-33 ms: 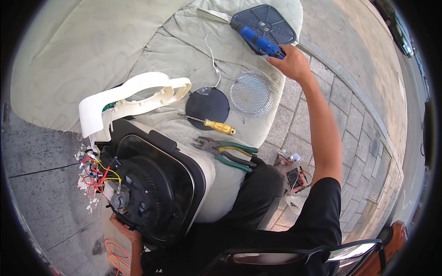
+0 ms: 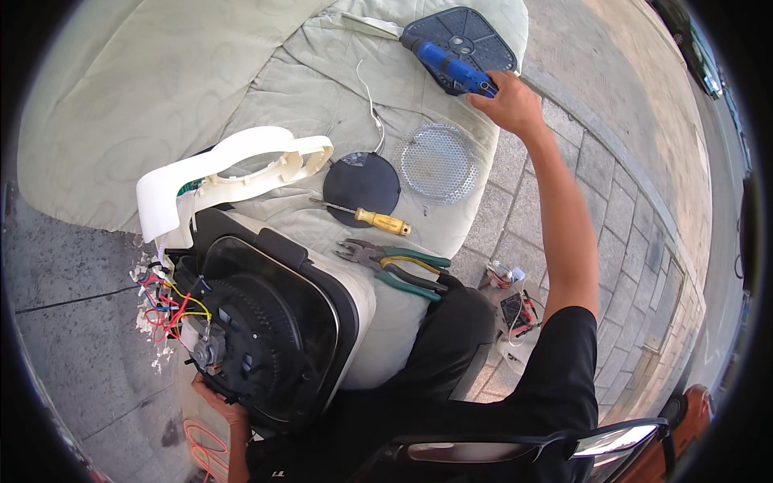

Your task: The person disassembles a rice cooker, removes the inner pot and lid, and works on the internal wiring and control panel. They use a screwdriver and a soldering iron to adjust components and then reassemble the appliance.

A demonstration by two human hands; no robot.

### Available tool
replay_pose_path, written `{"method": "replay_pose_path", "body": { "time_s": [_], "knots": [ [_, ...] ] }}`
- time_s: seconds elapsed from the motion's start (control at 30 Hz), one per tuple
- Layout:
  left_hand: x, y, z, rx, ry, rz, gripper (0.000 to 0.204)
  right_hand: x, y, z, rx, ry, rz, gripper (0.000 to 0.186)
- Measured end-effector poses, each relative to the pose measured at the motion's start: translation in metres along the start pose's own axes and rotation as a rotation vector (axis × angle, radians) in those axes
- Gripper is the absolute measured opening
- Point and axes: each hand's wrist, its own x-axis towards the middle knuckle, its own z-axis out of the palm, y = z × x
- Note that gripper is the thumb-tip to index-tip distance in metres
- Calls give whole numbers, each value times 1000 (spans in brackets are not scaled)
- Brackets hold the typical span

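Observation:
At the upper right, my right hand (image 2: 509,105) is closed around the rear end of a blue cordless drill (image 2: 441,61). The drill lies across a dark grey slotted base plate (image 2: 487,47), its black nose pointing left. At lower left my left hand (image 2: 219,400) grips the near lower edge of an opened black-and-white appliance (image 2: 256,338), fingers partly hidden beneath it. A small motor (image 2: 208,351) and loose coloured wires (image 2: 171,310) show on its left side. A white curved plastic frame (image 2: 213,173) with a green circuit board hangs off its far end.
On the pale quilted cover (image 2: 278,88) lie a black disc (image 2: 358,183), a yellow-handled screwdriver (image 2: 380,221), a perforated metal disc (image 2: 439,163) and green-handled pliers (image 2: 407,270). A multimeter (image 2: 515,310) with leads sits on the paving. An orange cable (image 2: 207,449) lies at lower left.

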Motion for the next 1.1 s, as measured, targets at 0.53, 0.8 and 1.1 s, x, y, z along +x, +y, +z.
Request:
{"method": "replay_pose_path", "body": {
  "time_s": [0.53,0.8,1.1],
  "knots": [
    [-5,-25,-5,66,39,48,64,-8,23,44,-278,509,-268,52],
    [-2,-24,4,3,87,19,44,-84,-19,54,279,-173,318,50],
    [-5,-25,-1,-63,94,14,43,-47,-32,13,1111,-263,252,22]
  ]
}}
